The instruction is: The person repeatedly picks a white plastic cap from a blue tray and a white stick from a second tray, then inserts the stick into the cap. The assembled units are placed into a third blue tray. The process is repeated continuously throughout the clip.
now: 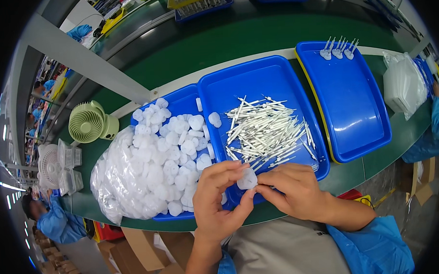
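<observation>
Between the thumb and fingers of my left hand [216, 201] is a translucent white plastic piece [247, 179] with a rounded, lobed outline. My right hand [297, 190] is pinched at the right edge of this piece; whatever its fingertips grip is hidden. Both hands are over the near edge of the middle blue tray [253, 77], where a heap of thin white sticks [268, 130] lies. One loose lobed piece [215, 119] rests left of the heap. A blue tray [178, 94] further left carries many similar white pieces [173, 144], some in a clear bag [118, 175].
On the right, a blue tray [353, 114] has three lobed pieces with upright sticks [338, 52] at its far end. Beyond it sits a clear bag of white items [404, 85]. A green fan [89, 123] and a grey post [89, 59] stand left. A co-worker [59, 220] is at far left.
</observation>
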The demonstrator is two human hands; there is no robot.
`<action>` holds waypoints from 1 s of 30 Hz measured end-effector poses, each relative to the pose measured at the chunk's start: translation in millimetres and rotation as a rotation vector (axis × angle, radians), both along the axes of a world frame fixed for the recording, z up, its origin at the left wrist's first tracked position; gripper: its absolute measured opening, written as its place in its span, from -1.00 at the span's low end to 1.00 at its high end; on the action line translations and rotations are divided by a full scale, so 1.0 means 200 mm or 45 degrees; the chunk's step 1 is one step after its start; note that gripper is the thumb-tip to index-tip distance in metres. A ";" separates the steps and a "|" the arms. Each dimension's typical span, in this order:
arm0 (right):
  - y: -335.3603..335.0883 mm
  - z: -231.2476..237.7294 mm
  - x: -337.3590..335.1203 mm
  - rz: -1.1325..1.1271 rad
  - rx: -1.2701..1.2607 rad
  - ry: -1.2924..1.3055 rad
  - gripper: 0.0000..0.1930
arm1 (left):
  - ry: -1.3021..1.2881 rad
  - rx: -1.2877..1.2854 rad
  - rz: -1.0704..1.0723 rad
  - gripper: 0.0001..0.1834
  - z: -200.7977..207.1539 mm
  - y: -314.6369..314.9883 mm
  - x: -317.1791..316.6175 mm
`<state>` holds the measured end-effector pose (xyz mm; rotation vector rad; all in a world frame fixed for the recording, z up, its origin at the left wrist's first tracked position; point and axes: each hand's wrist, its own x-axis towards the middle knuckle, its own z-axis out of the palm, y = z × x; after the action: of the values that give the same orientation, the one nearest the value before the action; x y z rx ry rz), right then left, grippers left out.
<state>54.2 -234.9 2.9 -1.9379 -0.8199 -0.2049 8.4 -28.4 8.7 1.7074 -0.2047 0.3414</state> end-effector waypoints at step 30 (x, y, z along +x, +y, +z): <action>-0.10 0.09 0.10 0.073 -0.126 0.245 -0.84 | 0.335 -0.216 0.132 -0.78 -0.07 0.01 -0.02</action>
<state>74.5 -254.0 21.8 -1.9879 -0.7679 0.0574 4.5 -26.3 -5.7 1.5795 0.1039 0.2014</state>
